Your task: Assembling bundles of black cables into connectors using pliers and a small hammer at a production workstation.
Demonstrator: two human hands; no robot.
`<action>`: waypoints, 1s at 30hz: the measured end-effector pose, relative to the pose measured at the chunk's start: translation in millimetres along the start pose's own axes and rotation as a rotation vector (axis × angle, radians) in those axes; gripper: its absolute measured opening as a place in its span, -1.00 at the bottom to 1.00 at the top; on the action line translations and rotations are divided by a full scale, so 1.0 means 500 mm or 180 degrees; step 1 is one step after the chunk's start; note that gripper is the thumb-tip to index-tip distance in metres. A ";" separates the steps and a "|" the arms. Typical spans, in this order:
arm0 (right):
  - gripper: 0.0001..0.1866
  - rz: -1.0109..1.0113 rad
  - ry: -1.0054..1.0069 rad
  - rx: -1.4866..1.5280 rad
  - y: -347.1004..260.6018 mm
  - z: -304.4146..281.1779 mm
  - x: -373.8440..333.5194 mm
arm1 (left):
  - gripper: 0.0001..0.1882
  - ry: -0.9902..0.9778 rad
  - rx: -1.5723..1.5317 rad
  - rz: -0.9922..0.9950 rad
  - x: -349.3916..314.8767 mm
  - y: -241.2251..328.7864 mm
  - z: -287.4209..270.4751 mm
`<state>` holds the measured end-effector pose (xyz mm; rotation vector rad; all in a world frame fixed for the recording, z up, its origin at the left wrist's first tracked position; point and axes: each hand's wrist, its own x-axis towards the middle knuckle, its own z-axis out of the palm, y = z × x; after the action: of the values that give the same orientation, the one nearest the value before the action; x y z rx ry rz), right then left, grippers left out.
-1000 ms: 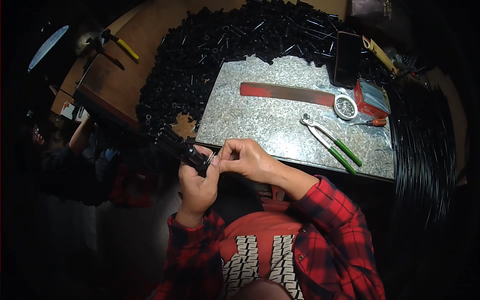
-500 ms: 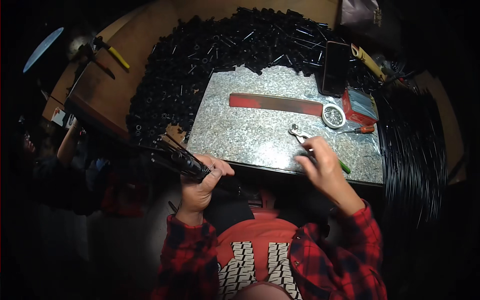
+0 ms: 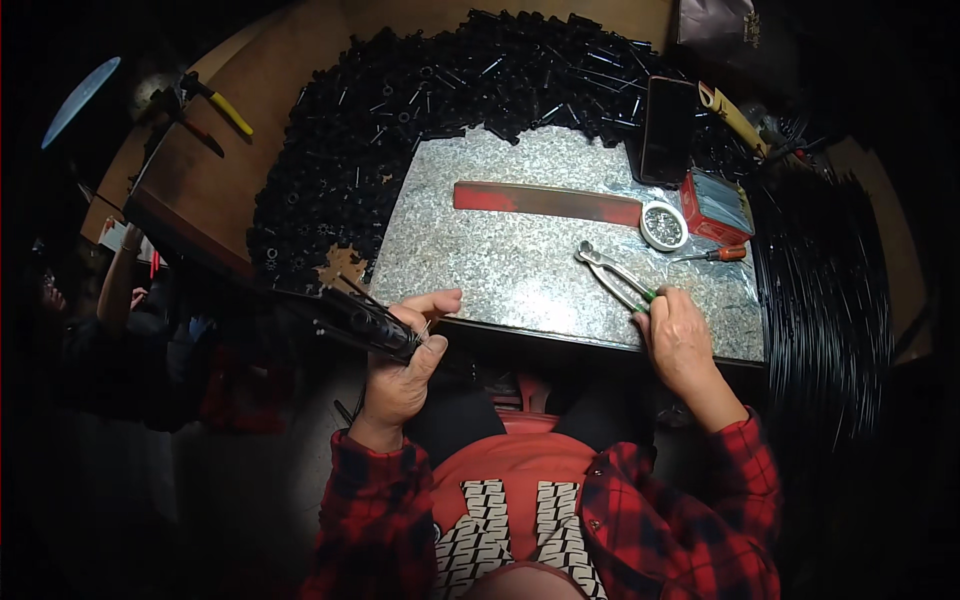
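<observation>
My right hand [image 3: 680,335] is closed round the green-handled end of a pair of pincers [image 3: 612,277], near the front of the speckled grey work slab [image 3: 420,250]. The metal jaws point away from me, over the slab. Off the slab's left front corner, my left hand [image 3: 400,375] grips a black part with thin rods [image 3: 370,322], tilted toward the upper left. Its thumb presses on the end with fine wires, and the forefinger stretches out to the right. The palm hides some of that part.
A heap of small black parts [image 3: 340,140] rings the slab's back and left. On the slab lie a red-brown bar [image 3: 545,200], a white dish of small metal bits [image 3: 663,227], a red box [image 3: 712,210] and a screwdriver [image 3: 725,255]. Long black rods [image 3: 825,300] hang at right.
My right hand has come down from above the pincers and closed on their handles. My left hand keeps its hold on the black part, nearly in place.
</observation>
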<state>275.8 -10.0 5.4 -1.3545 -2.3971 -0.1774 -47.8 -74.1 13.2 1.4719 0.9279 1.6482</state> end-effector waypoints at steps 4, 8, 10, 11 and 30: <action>-0.78 0.0393 0.0319 0.0731 -0.006 -0.007 -0.001 | -0.82 -0.0033 -0.0546 -0.0274 -0.009 0.017 0.004; -0.78 0.0853 -0.0036 0.2007 -0.054 -0.070 0.018 | -0.74 -0.0222 -0.1007 -0.0518 -0.021 0.004 -0.008; -0.74 -0.0019 -0.0575 0.2165 -0.073 -0.092 0.030 | -0.61 -0.0022 -0.0697 -0.0487 -0.017 -0.005 0.008; -0.74 0.0005 -0.0576 0.2172 -0.082 -0.102 0.034 | -0.54 -0.0344 -0.0928 -0.0392 -0.009 -0.007 0.007; -0.84 -0.1322 0.0432 -0.0071 -0.165 -0.114 0.056 | -0.30 0.0053 -0.0712 -0.1111 -0.039 -0.027 0.011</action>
<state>208.0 -48.0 75.0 -0.8074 -2.5338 -0.3935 -40.1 -84.3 -7.4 1.0791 0.9176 1.4543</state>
